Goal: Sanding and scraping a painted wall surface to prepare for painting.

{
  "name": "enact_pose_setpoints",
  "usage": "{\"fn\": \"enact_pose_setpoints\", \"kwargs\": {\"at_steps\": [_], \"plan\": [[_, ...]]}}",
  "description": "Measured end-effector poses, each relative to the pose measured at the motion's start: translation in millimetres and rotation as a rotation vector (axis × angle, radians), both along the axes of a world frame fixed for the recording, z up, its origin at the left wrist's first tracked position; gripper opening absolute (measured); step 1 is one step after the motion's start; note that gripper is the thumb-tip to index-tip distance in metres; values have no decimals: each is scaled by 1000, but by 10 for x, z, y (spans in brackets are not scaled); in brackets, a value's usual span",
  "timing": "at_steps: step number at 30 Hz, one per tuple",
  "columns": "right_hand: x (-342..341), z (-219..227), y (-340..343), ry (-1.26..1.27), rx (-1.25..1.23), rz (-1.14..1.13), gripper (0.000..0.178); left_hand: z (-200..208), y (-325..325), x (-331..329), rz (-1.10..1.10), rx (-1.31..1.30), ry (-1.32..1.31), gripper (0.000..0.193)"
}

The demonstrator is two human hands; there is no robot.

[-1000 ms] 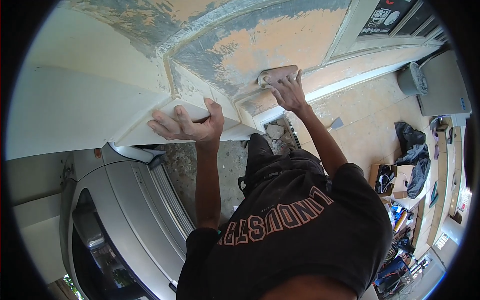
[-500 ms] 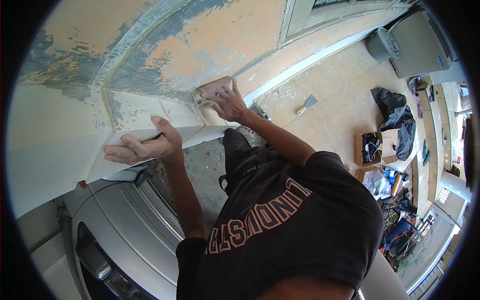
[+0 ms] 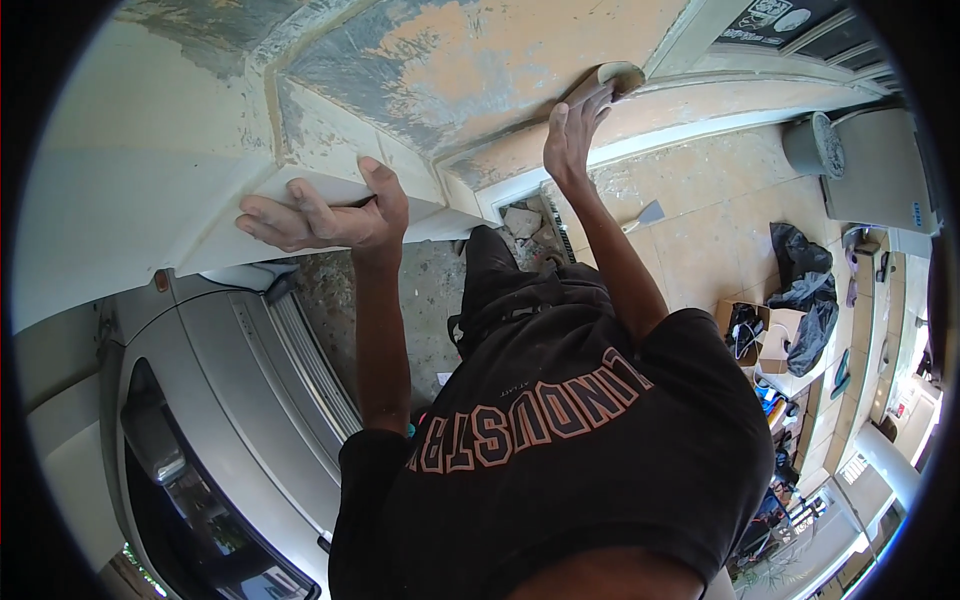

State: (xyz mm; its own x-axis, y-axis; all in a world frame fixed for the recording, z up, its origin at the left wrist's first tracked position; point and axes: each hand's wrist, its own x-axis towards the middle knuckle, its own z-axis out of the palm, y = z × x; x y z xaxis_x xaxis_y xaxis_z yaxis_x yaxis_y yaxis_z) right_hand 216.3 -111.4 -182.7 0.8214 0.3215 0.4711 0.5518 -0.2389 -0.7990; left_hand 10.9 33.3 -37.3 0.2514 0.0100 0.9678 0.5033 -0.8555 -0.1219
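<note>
Swept away from the white ledge [image 3: 330,183] since the half-second-earlier frame, the right hand [image 3: 574,140] and its curled sheet [image 3: 612,77] now reach the wall trim [image 3: 672,45] in the head view. The work appears to have shifted to the far end of the patchy wall [image 3: 490,60]. Fingers lie closed over the sheet, just beyond the wrist at the wall's lower edge; its curved end now shows. Left of that grip, the left hand [image 3: 335,218] stays at the ledge, fingers spread, holding nothing. Below and right lies a scraper [image 3: 645,216].
</note>
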Motion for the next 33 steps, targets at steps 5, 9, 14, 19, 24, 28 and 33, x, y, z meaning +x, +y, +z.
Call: {"fn": "enact_pose_setpoints", "kwargs": {"at_steps": [5,9,14,19,24,28,33], "plan": [[748,123,-153,485,510,-206,76,33,-39,13,-31,12,35,69],[298,-21,-31,324,421,-86,74,31,-33,8,-4,6,29,69],[-907,-248,5,320,-187,486,79,26,-43,-22,-26,9,35,69],[-1303,-719,211,877,0,803,79,13,-13,55,-45,13,-26,72],[-1309,-329,297,1029,-207,712,76,-34,30,12,-53,18,-26,72],[-1160,-464,275,890,-404,614,83,-9,21,55,-73,39,-28,73],[-1084,-375,417,734,-525,606,69,-6,74,-41,-34,36,111,76]]}}
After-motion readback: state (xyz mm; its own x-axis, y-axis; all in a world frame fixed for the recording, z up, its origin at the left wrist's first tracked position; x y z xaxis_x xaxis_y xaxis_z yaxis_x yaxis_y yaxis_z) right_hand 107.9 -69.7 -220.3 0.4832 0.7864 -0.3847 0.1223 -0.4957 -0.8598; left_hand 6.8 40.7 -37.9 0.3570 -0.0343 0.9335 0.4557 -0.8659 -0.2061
